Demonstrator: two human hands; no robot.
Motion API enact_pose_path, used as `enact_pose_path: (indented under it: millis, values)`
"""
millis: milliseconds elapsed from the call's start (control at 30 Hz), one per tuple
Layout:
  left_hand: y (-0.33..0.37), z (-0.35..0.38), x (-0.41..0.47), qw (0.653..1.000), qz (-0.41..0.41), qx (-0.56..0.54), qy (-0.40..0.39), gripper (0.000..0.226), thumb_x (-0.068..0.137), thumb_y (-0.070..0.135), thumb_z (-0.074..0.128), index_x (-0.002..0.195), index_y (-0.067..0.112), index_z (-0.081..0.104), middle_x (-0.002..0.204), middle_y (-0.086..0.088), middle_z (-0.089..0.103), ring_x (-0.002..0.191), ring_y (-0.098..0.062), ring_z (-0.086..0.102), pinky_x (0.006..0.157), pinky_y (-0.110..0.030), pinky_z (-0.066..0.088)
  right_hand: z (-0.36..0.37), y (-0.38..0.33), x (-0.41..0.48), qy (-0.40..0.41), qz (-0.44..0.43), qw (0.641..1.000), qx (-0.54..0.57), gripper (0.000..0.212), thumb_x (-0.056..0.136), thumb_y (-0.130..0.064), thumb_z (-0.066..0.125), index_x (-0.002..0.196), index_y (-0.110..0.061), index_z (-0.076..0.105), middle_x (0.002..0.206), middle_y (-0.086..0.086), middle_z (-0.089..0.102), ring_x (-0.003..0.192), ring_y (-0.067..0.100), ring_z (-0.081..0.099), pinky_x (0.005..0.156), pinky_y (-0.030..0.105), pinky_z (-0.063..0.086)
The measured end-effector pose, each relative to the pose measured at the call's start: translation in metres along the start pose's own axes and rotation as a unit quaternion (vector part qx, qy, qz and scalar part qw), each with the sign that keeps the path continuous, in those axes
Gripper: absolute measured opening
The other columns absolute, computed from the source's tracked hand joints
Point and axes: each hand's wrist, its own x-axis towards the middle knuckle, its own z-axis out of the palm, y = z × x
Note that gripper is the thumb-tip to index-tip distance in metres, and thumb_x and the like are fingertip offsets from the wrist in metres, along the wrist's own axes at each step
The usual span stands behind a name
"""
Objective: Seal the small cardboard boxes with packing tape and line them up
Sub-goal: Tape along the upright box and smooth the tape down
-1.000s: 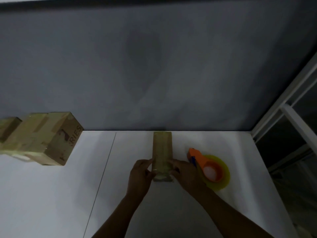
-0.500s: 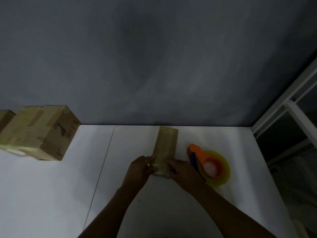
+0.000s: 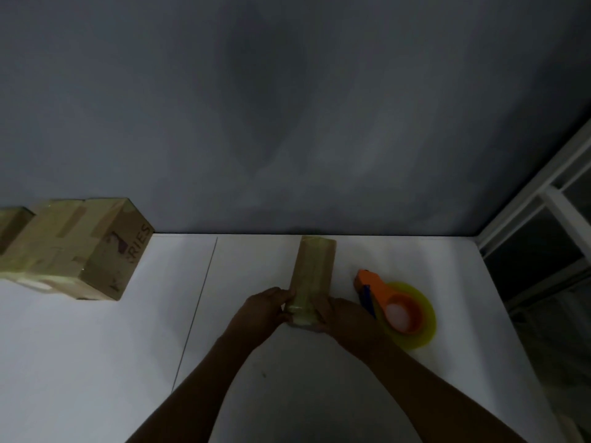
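The left hand (image 3: 262, 310) and right hand (image 3: 343, 318) grip the near end of a narrow box (image 3: 315, 266) from either side, fingers curled round its edges. The box lies lengthwise on the white table (image 3: 96, 362), its far end pointing at the grey wall (image 3: 287, 123). Just right of the right hand lies the orange dispenser (image 3: 393, 308) with its yellowish roll, flat on the table and in nobody's grasp. Well off to the left a bigger taped box (image 3: 80, 247) stands by the wall, with a cut-off box (image 3: 9, 225) beside it at the picture's edge (the start of the row, I judge). The sheen along the narrow box suggests tape is on it, so the step in hand looks like pressing the strip down at the near end, or taking hold to shift it. The next move, I think, calls for sliding or carrying it left and setting it flush beside the taped box, square to the wall; the dim light hides whether its far end is sealed
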Motion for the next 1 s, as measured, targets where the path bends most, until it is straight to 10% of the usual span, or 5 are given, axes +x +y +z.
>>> enact_pose_path:
  millis: [200, 567, 667, 833, 1000]
  values:
    - [-0.012, -0.003, 0.004, 0.999, 0.027, 0.017, -0.035, 0.047, 0.091, 0.022, 0.061, 0.136, 0.020, 0.050, 0.122, -0.006, 0.064, 0.105, -0.018, 0.061, 0.088, -0.012, 0.037, -0.052, -0.007, 0.009, -0.008, 0.050, 0.997, 0.061, 0.036, 0.101, -0.032, 0.032, 0.112, -0.012, 0.060, 0.078, -0.004, 0.058, 0.064, 0.009, 0.052, 0.068, 0.025, 0.045]
    - [-0.011, -0.006, 0.013, 0.995, 0.084, 0.057, -0.013, 0.035, 0.088, 0.041, 0.048, 0.105, 0.020, 0.070, 0.069, 0.001, 0.067, 0.057, -0.011, 0.063, 0.053, -0.025, 0.056, -0.056, -0.001, 0.021, -0.163, 0.017, 0.986, -0.015, 0.034, 0.102, -0.027, 0.036, 0.112, -0.001, 0.057, 0.103, 0.016, 0.064, 0.094, 0.027, 0.060, 0.069, 0.025, 0.031]
    - [0.002, -0.008, 0.008, 0.995, -0.081, -0.047, 0.046, 0.041, 0.078, 0.069, 0.052, 0.091, 0.033, 0.067, 0.084, 0.012, 0.066, 0.078, -0.006, 0.061, 0.074, -0.020, 0.049, -0.057, -0.003, 0.018, -0.187, 0.053, 0.981, 0.015, 0.037, 0.102, -0.030, 0.033, 0.114, -0.005, 0.058, 0.106, 0.013, 0.063, 0.099, 0.025, 0.059, 0.072, 0.022, 0.031]
    - [-0.003, 0.016, -0.010, 0.985, -0.065, -0.047, 0.151, 0.052, 0.088, 0.008, 0.062, 0.136, 0.023, 0.046, 0.125, -0.006, 0.059, 0.095, -0.007, 0.058, 0.083, -0.010, 0.044, -0.066, 0.000, 0.004, -0.003, -0.012, 1.000, 0.011, 0.063, 0.098, -0.051, 0.019, 0.090, -0.014, 0.069, 0.085, 0.006, 0.069, 0.075, 0.021, 0.066, 0.069, 0.030, 0.053]
    - [0.034, 0.020, -0.004, 0.977, -0.129, -0.065, 0.157, 0.068, 0.081, 0.068, 0.048, 0.137, 0.031, 0.042, 0.137, 0.008, 0.044, 0.115, 0.003, 0.035, 0.098, -0.016, 0.033, -0.069, 0.021, 0.003, 0.045, 0.133, 0.990, 0.024, 0.053, 0.088, -0.054, 0.035, 0.106, -0.019, 0.071, 0.116, 0.008, 0.066, 0.099, 0.028, 0.064, 0.081, 0.040, 0.054]
